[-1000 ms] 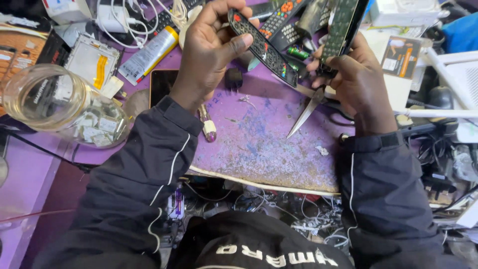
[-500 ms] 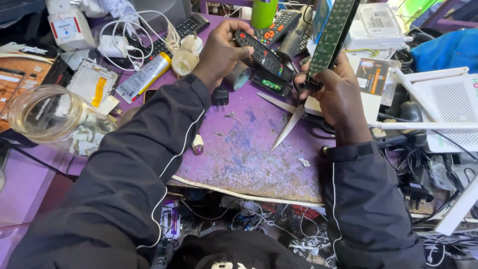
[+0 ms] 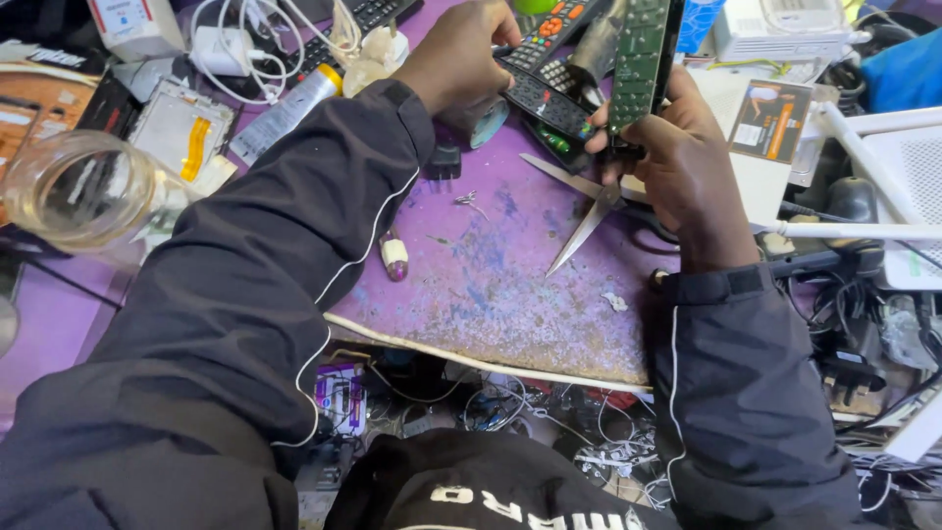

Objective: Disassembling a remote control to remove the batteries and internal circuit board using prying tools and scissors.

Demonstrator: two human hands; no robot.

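Note:
My left hand [image 3: 459, 54] reaches to the far side of the purple work mat [image 3: 510, 285] and grips a black remote control [image 3: 548, 100] that lies among other remotes. My right hand [image 3: 687, 162] holds a green circuit board [image 3: 640, 59] upright, its long side pointing away from me. Open scissors [image 3: 587, 208] lie on the mat just under my right hand, blades pointing toward me. A roll of tape [image 3: 478, 120] sits below my left hand.
A glass jar [image 3: 83, 191] stands at the left. A grey tube [image 3: 287, 110], white chargers with cables [image 3: 228, 47] and a small box [image 3: 137, 25] crowd the back left. White plastic parts [image 3: 883, 186] and black adapters lie right. Tangled wires [image 3: 510, 412] fill the front edge.
The view has shifted, so both hands sit higher in the picture. My left hand has reached farther forward over the remotes. My right hand still holds the green board upright.

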